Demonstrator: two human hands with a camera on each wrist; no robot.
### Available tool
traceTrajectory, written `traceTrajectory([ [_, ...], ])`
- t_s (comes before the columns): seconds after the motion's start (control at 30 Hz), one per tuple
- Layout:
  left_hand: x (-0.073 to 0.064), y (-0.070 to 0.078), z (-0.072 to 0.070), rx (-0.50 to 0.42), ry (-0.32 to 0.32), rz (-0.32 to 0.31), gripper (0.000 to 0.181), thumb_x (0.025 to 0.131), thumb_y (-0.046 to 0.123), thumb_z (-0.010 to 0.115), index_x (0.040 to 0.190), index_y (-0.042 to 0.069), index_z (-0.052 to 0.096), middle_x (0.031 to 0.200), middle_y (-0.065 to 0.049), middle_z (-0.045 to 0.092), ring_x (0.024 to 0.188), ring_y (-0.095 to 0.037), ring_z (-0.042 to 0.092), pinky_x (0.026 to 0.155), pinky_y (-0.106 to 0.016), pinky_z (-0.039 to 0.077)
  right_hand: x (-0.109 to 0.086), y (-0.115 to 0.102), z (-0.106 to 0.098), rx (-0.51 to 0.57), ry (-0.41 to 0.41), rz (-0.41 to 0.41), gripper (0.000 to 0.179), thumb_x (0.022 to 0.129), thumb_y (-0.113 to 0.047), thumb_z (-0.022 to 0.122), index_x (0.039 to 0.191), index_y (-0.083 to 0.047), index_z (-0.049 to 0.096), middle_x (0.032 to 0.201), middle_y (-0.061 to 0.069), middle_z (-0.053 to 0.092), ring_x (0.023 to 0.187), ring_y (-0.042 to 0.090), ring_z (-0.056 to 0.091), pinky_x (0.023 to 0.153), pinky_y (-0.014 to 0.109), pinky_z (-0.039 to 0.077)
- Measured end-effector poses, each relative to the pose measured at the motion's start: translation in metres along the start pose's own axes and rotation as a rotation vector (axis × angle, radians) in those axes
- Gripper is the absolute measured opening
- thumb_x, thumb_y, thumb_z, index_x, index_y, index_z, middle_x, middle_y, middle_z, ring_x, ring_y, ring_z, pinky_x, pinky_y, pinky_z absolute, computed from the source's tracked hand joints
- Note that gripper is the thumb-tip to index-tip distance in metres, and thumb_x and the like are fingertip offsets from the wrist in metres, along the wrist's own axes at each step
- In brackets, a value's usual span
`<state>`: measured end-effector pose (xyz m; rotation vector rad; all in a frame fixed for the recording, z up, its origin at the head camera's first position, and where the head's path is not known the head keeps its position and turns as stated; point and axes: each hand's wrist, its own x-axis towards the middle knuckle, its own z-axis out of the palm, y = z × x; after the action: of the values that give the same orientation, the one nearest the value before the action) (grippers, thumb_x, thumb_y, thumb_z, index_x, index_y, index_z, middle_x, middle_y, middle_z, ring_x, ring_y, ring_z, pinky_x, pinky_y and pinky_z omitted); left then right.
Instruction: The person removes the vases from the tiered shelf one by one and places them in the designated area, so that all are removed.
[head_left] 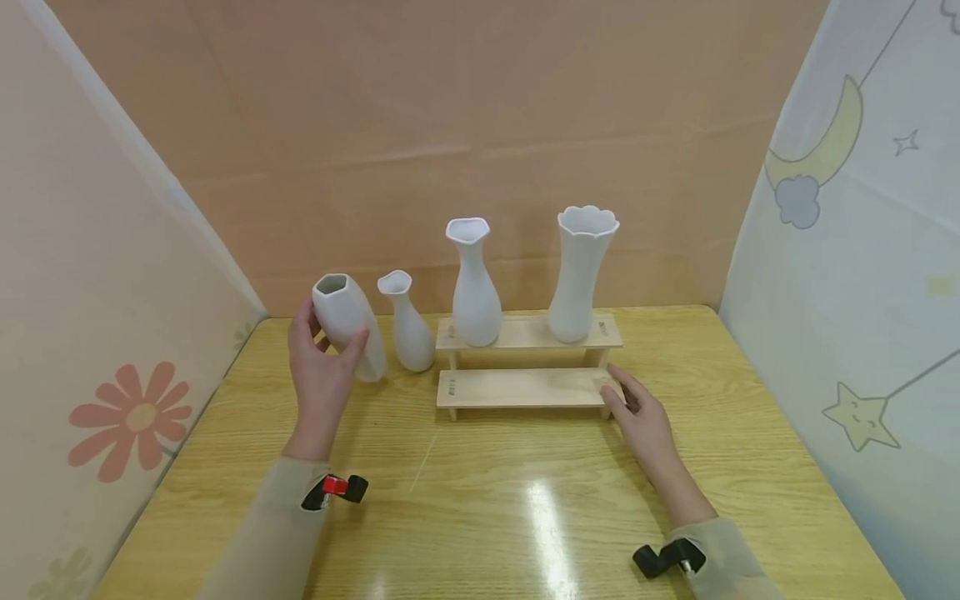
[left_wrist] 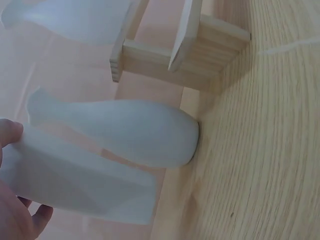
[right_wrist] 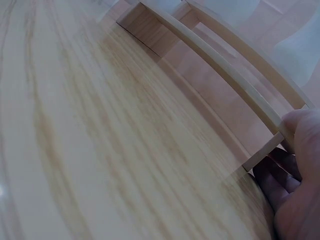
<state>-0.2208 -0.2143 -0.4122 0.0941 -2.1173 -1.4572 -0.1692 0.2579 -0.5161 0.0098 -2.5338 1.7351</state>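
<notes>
On the left, my left hand (head_left: 321,385) grips a white faceted vase (head_left: 347,315) with a five-sided mouth, thumb on its near side and fingers round the far side. The vase leans toward the left; its lower end appears off the wood in the left wrist view. Right beside it stands a smaller white narrow-necked vase (head_left: 414,340) on the table. My right hand (head_left: 643,421) holds the right end of a two-step wooden stand (head_left: 517,388), thumb over the lower step and fingers around the end by the leg (right_wrist: 264,151).
On the stand's upper step stand a narrow-necked white vase (head_left: 477,300) at the left and a taller vase with a scalloped rim (head_left: 581,279) at the right. The stand's lower step is bare wood. Patterned cloth walls (head_left: 847,275) enclose the wooden table (head_left: 450,508).
</notes>
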Motion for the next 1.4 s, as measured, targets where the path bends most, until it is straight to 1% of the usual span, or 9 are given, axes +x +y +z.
traceTrajectory([
  [0.2, 0.011, -0.013, 0.006, 0.001, 0.001, -0.030, 0.088, 0.095, 0.013, 0.089, 0.168, 0.015, 0.040, 0.160, -0.012, 0.046, 0.145, -0.032, 0.049, 0.116, -0.058, 0.046, -0.001, 0.001, 0.001, -0.018, -0.001, 0.002, 0.068, 0.114, -0.050, 0.059, 0.171, -0.017, 0.042, 0.177, 0.011, 0.034, 0.164, 0.039, 0.027, 0.126, 0.061, 0.032],
  [0.4, 0.020, -0.024, 0.013, -0.001, -0.016, -0.026, 0.086, 0.097, 0.015, 0.088, 0.168, 0.014, 0.039, 0.161, -0.013, 0.045, 0.146, -0.036, 0.048, 0.118, -0.060, 0.045, -0.002, 0.001, 0.003, -0.006, 0.001, 0.002, 0.068, 0.114, -0.049, 0.059, 0.171, -0.016, 0.042, 0.177, 0.013, 0.033, 0.164, 0.040, 0.026, 0.126, 0.063, 0.031],
  [0.53, 0.024, -0.031, 0.016, 0.004, -0.030, -0.035, 0.087, 0.098, 0.017, 0.087, 0.169, 0.017, 0.037, 0.162, -0.011, 0.044, 0.148, -0.035, 0.047, 0.119, -0.060, 0.044, -0.002, 0.003, 0.004, -0.005, -0.003, 0.004, 0.068, 0.115, -0.048, 0.058, 0.171, -0.015, 0.041, 0.178, 0.014, 0.032, 0.164, 0.041, 0.025, 0.126, 0.064, 0.031],
  [0.7, 0.029, -0.039, 0.021, 0.003, -0.028, -0.035, 0.086, 0.097, 0.016, 0.087, 0.168, 0.017, 0.038, 0.162, -0.012, 0.045, 0.148, -0.035, 0.047, 0.118, -0.060, 0.044, -0.002, 0.004, 0.005, -0.003, -0.003, 0.006, 0.069, 0.115, -0.048, 0.058, 0.172, -0.014, 0.041, 0.178, 0.013, 0.030, 0.165, 0.041, 0.024, 0.127, 0.064, 0.029],
  [0.8, 0.030, -0.042, 0.023, 0.000, -0.029, -0.033, 0.086, 0.097, 0.015, 0.087, 0.168, 0.017, 0.039, 0.162, -0.012, 0.045, 0.148, -0.035, 0.048, 0.118, -0.060, 0.045, -0.001, 0.005, 0.005, -0.004, 0.003, 0.004, 0.068, 0.115, -0.049, 0.058, 0.171, -0.014, 0.042, 0.178, 0.012, 0.031, 0.165, 0.040, 0.024, 0.127, 0.064, 0.029],
  [0.97, 0.031, -0.046, 0.025, -0.003, -0.046, -0.038, 0.086, 0.099, 0.018, 0.087, 0.169, 0.018, 0.037, 0.163, -0.011, 0.043, 0.148, -0.034, 0.047, 0.120, -0.058, 0.044, -0.002, 0.004, 0.005, 0.007, 0.000, 0.006, 0.067, 0.114, -0.048, 0.059, 0.171, -0.015, 0.042, 0.178, 0.011, 0.031, 0.165, 0.039, 0.023, 0.128, 0.063, 0.029],
  [1.1, 0.032, -0.049, 0.026, -0.012, -0.057, -0.034, 0.084, 0.099, 0.020, 0.087, 0.168, 0.019, 0.038, 0.162, -0.010, 0.044, 0.148, -0.034, 0.047, 0.121, -0.058, 0.043, -0.002, 0.002, 0.004, 0.015, -0.004, 0.008, 0.067, 0.115, -0.047, 0.059, 0.171, -0.016, 0.042, 0.178, 0.011, 0.031, 0.166, 0.039, 0.022, 0.128, 0.062, 0.029],
  [1.27, 0.035, -0.053, 0.028, -0.015, -0.073, -0.006, 0.083, 0.098, 0.019, 0.087, 0.167, 0.018, 0.041, 0.161, -0.011, 0.045, 0.147, -0.034, 0.047, 0.120, -0.059, 0.044, -0.001, 0.001, 0.002, 0.018, -0.001, 0.008, 0.067, 0.115, -0.046, 0.059, 0.172, -0.017, 0.040, 0.178, 0.010, 0.030, 0.166, 0.038, 0.022, 0.128, 0.062, 0.028],
  [1.4, 0.039, -0.054, 0.029, -0.014, -0.080, 0.006, 0.084, 0.097, 0.016, 0.088, 0.167, 0.017, 0.041, 0.161, -0.012, 0.046, 0.147, -0.034, 0.048, 0.120, -0.059, 0.044, 0.001, 0.002, 0.002, 0.007, 0.001, 0.005, 0.067, 0.115, -0.048, 0.058, 0.172, -0.018, 0.041, 0.178, 0.009, 0.032, 0.165, 0.037, 0.024, 0.128, 0.061, 0.030],
])
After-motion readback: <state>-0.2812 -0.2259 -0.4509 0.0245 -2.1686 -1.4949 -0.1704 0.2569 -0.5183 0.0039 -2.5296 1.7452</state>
